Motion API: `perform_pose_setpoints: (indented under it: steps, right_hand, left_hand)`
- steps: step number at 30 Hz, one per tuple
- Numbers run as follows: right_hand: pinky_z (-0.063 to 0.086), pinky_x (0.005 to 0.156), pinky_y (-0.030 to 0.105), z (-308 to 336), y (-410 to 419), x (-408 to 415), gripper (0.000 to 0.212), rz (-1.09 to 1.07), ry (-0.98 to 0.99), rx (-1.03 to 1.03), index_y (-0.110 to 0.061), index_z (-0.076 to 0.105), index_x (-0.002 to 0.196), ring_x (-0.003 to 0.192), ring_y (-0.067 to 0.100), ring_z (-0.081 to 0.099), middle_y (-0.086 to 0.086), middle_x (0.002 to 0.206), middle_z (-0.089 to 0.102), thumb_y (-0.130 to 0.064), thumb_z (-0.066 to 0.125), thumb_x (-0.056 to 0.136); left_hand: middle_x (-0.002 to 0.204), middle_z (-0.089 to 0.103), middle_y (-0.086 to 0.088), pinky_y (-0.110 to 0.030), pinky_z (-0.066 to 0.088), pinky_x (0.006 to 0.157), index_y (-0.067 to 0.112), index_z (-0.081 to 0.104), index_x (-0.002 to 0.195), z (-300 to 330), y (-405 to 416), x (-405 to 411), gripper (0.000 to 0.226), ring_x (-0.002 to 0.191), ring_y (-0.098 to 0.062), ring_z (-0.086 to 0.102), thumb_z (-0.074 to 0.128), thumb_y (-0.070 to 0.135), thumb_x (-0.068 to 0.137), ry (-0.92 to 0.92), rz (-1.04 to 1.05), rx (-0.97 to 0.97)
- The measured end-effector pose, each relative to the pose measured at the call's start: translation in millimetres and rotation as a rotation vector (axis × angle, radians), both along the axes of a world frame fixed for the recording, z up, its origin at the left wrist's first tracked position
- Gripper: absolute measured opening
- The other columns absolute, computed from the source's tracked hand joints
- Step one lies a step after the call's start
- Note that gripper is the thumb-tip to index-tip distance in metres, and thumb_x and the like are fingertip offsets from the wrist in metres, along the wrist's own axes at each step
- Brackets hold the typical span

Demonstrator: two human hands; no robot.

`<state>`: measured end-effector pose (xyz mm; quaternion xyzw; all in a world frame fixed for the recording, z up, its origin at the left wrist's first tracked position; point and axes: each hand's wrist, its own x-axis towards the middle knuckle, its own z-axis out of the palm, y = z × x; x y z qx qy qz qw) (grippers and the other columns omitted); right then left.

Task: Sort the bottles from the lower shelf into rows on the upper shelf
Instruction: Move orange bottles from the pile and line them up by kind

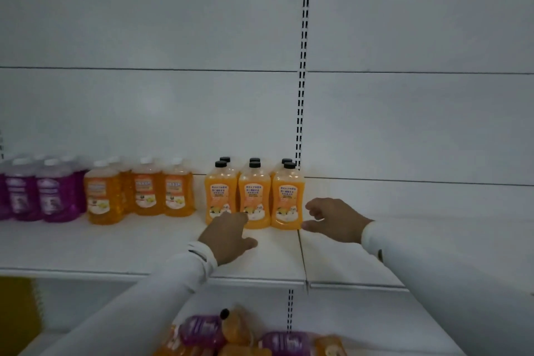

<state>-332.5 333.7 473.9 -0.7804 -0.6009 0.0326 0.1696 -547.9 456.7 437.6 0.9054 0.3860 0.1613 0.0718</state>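
Both hands up at the white metal upper shelf (150,246), neither holding anything.

Landmark: the black-capped pale-orange plastic bottles (254,196), three columns, two deep, upright, ending at the slotted black upright (302,81).

- Left hand (228,235): just in front of the landmark block, between its left and middle front bottles. Fingers reach toward the bottle bases, thumb out to the side, loosely spread. Contact or not, cannot tell; fingertips overlap the labels from here.
- Right hand (332,220): just right of the block's rightmost front bottle, fingers loosely curled, thumb low near the bottle base. Gap visible, so apart, gripping nothing.
- Left of the block: white-capped deep-orange bottles (141,192), then purple bottles (40,191) furthest left. Blurry, count unclear.
- Below the block: lower shelf (375,324) has a loose heap of unsorted purple and orange bottles (245,335) lying on their sides.

Read: looks like squaring up the black-cap row, hands bracketing it. Sorting partly done; heap not yet cleared.

Next move probably: drop to the heap, pick by colour and cap, stand it upright in the matching row. Black-cap block is hard against the upright, so new ones likely go in front.
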Motion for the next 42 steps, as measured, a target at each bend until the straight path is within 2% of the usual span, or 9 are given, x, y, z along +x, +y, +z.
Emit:
perform_pose_setpoints:
  steps: [6, 12, 15, 18, 21, 24, 28, 32, 42]
  right_hand:
    - [0.047, 0.098, 0.034, -24, -56, -19, 0.053, 0.202, 0.040, -0.029, -0.013, 0.055, 0.131, 0.107, 0.018, 0.060, 0.003, 0.120, 0.063, -0.044, 0.066, 0.090]
    - [0.048, 0.095, 0.030, -78, -93, -47, 0.056, 0.381, -0.021, -0.164, -0.013, 0.053, 0.136, 0.110, 0.018, 0.061, 0.003, 0.129, 0.061, -0.048, 0.060, 0.093]
    - [0.047, 0.094, 0.030, -116, -101, -58, 0.053, 0.414, -0.071, -0.258, -0.013, 0.052, 0.137, 0.111, 0.019, 0.059, 0.004, 0.131, 0.060, -0.046, 0.057, 0.095]
    - [0.046, 0.092, 0.031, -155, -99, -63, 0.048, 0.394, -0.060, -0.332, -0.014, 0.055, 0.133, 0.110, 0.022, 0.058, 0.006, 0.129, 0.061, -0.042, 0.056, 0.095]
    - [0.045, 0.083, 0.028, -191, -92, -66, 0.041, 0.380, -0.065, -0.398, -0.018, 0.060, 0.123, 0.097, 0.019, 0.056, 0.004, 0.121, 0.063, -0.045, 0.057, 0.093]
    - [0.050, 0.095, 0.035, -224, -80, -69, 0.044, 0.356, -0.045, -0.437, -0.024, 0.061, 0.123, 0.108, 0.022, 0.060, 0.001, 0.126, 0.062, -0.051, 0.058, 0.089]
    - [0.048, 0.101, 0.038, -259, -63, -73, 0.053, 0.317, -0.044, -0.482, -0.025, 0.055, 0.133, 0.117, 0.024, 0.059, 0.001, 0.133, 0.060, -0.055, 0.053, 0.090]
    - [0.044, 0.105, 0.040, -281, -42, -84, 0.058, 0.244, 0.007, -0.530, -0.023, 0.049, 0.139, 0.123, 0.026, 0.054, 0.003, 0.139, 0.055, -0.054, 0.052, 0.091]
    - [0.036, 0.112, 0.033, -331, -39, -90, 0.058, 0.029, 0.141, -0.583, -0.021, 0.047, 0.143, 0.133, 0.021, 0.046, 0.000, 0.145, 0.049, -0.052, 0.053, 0.094]
  left_hand:
    - [0.120, 0.065, 0.000, -0.031, 0.050, 0.092, 0.017, 0.055, 0.128, -13, -88, -29, 0.054, 0.106, -0.016, 0.060, 0.065, 0.048, 0.085, 0.008, 0.001, -0.029]
    - [0.120, 0.064, 0.000, -0.031, 0.048, 0.092, 0.017, 0.058, 0.125, -64, -148, -53, 0.046, 0.106, -0.019, 0.060, 0.063, 0.044, 0.087, 0.131, 0.039, -0.072]
    - [0.111, 0.066, -0.001, -0.036, 0.051, 0.087, 0.022, 0.061, 0.115, -98, -161, -62, 0.041, 0.100, -0.022, 0.061, 0.060, 0.048, 0.083, 0.205, 0.058, -0.104]
    - [0.106, 0.067, -0.002, -0.036, 0.051, 0.086, 0.020, 0.063, 0.107, -130, -165, -70, 0.038, 0.098, -0.024, 0.063, 0.059, 0.047, 0.082, 0.248, 0.046, -0.159]
    - [0.116, 0.065, -0.003, -0.033, 0.050, 0.088, 0.019, 0.061, 0.119, -156, -166, -75, 0.039, 0.104, -0.023, 0.062, 0.057, 0.043, 0.088, 0.286, 0.056, -0.209]
    - [0.126, 0.062, -0.004, -0.032, 0.047, 0.093, 0.018, 0.057, 0.125, -182, -156, -82, 0.041, 0.112, -0.024, 0.059, 0.057, 0.040, 0.090, 0.284, 0.062, -0.284]
    - [0.136, 0.055, -0.006, -0.035, 0.044, 0.102, 0.015, 0.049, 0.135, -212, -134, -91, 0.054, 0.123, -0.025, 0.053, 0.055, 0.046, 0.091, 0.322, 0.095, -0.339]
    - [0.134, 0.057, -0.005, -0.033, 0.045, 0.101, 0.015, 0.052, 0.132, -240, -105, -103, 0.053, 0.122, -0.023, 0.055, 0.055, 0.048, 0.090, 0.318, 0.067, -0.341]
    - [0.139, 0.050, -0.003, -0.037, 0.043, 0.103, 0.017, 0.046, 0.138, -311, -38, -110, 0.057, 0.126, -0.023, 0.049, 0.051, 0.050, 0.092, 0.463, -0.075, -0.399]
